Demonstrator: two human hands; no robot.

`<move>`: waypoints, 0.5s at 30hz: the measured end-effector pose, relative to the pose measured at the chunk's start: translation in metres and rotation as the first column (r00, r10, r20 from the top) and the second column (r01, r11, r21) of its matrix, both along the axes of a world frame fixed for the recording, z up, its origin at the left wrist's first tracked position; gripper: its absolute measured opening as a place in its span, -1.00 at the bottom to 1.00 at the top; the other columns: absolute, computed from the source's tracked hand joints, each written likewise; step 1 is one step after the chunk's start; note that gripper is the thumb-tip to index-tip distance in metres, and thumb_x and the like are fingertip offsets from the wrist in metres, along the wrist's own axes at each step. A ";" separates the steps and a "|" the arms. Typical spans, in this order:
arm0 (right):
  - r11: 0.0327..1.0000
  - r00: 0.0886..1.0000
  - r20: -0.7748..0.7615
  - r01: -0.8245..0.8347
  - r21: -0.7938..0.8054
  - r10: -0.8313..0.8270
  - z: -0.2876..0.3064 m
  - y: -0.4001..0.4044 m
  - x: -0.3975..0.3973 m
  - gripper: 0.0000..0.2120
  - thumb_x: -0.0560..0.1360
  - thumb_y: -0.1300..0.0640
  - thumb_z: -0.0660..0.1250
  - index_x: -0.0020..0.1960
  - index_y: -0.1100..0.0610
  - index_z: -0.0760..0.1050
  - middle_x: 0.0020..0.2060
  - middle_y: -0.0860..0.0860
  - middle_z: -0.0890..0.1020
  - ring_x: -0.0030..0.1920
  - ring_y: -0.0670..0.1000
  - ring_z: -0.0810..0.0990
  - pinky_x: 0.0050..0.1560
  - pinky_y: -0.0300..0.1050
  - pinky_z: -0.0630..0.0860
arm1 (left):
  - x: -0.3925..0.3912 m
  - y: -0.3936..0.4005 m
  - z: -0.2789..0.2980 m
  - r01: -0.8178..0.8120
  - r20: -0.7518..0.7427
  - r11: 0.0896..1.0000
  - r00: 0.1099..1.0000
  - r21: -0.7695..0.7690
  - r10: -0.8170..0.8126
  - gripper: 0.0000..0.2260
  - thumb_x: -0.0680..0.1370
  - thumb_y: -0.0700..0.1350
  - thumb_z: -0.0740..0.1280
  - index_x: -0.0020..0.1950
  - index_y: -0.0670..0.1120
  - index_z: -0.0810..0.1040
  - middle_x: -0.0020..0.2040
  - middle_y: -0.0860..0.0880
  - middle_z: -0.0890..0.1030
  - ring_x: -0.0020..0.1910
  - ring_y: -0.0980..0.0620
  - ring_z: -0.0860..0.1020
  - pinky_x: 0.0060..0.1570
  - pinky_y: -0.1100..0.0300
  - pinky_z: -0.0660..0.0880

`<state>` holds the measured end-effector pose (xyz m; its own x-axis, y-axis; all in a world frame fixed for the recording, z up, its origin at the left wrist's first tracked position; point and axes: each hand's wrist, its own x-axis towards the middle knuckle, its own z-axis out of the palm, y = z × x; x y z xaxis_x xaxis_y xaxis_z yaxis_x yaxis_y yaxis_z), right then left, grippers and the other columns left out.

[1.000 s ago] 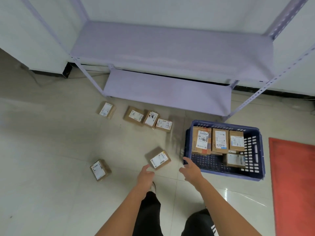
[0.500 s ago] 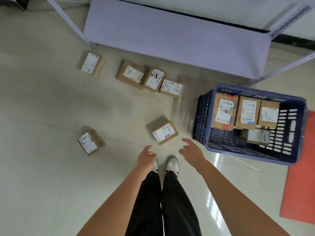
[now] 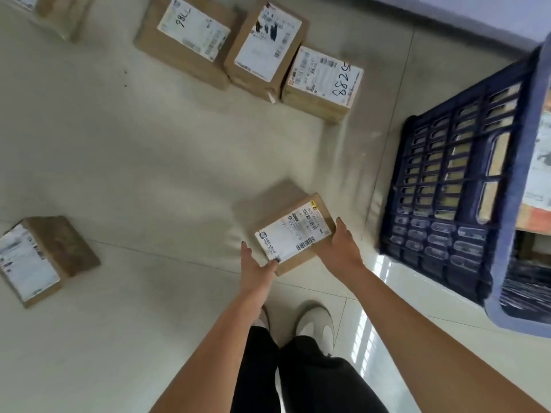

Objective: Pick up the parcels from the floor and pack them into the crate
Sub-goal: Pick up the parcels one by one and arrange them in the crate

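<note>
A brown parcel [image 3: 293, 235] with a white label lies on the tiled floor just ahead of my feet. My left hand [image 3: 256, 271] lies against its near left corner, fingers straight along the side and thumb on the label. My right hand [image 3: 343, 248] rests along its right edge with straight fingers. The blue slatted crate [image 3: 441, 189] stands close on the right; labelled parcels inside it [image 3: 541, 156] show at the frame edge. Three more parcels sit in a row ahead: one marked 98LL [image 3: 185, 40], a middle one [image 3: 265, 46], and one marked 8825 [image 3: 322, 81].
Another parcel [image 3: 38, 257] lies on the floor at far left, and one more [image 3: 56, 13] is cut off at the top left. My shoes [image 3: 313, 323] stand right behind the held parcel. A lilac shelf [image 3: 477, 13] edges the top right.
I have bent down close to the floor. Both hands moved forward from the air above my feet and now touch the two sides of the nearest parcel.
</note>
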<state>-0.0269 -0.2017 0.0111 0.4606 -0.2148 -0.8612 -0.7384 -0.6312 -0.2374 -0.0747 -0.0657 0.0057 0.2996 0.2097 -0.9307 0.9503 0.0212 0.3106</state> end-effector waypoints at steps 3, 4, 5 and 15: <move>0.998 0.999 -0.002 0.049 0.040 -0.049 -0.011 -0.001 -0.001 -0.50 0.44 0.12 0.30 0.34 0.12 0.28 0.21 0.05 0.52 0.15 0.11 0.51 0.10 -0.03 0.49 | 0.006 -0.014 -0.005 -0.077 0.075 0.997 0.994 -0.032 0.079 -0.45 0.54 -0.31 0.24 0.46 0.02 0.15 0.26 0.08 0.45 0.16 0.06 0.41 0.17 0.19 0.30; 0.997 0.998 0.013 0.068 0.039 -0.068 -0.008 0.000 -0.001 -0.52 0.45 0.12 0.31 0.33 0.12 0.28 0.18 0.04 0.53 0.13 0.10 0.53 0.07 -0.04 0.51 | 0.007 -0.017 -0.001 -0.110 0.100 0.993 0.988 -0.045 0.114 -0.45 0.54 -0.33 0.22 0.45 0.03 0.16 0.19 0.09 0.45 0.13 0.08 0.40 0.13 0.21 0.27; 0.996 0.996 0.040 0.085 0.033 -0.086 -0.001 0.001 -0.001 -0.53 0.45 0.12 0.32 0.31 0.12 0.29 0.17 0.04 0.54 0.11 0.09 0.54 0.06 -0.02 0.53 | 0.009 -0.018 0.004 -0.134 0.121 0.990 0.983 -0.052 0.140 -0.45 0.54 -0.35 0.22 0.45 0.03 0.16 0.17 0.08 0.45 0.12 0.08 0.40 0.12 0.22 0.25; 0.989 0.987 0.105 0.108 0.099 -0.118 0.173 0.011 0.014 -0.56 0.43 0.09 0.30 0.25 0.10 0.25 0.12 0.01 0.53 -0.04 0.00 0.57 -0.17 -0.16 0.55 | 0.053 -0.005 0.170 -0.035 0.239 0.999 0.970 -0.003 0.035 -0.39 0.49 -0.37 0.27 0.44 0.06 0.20 0.23 0.01 0.49 0.23 0.00 0.44 0.19 0.16 0.32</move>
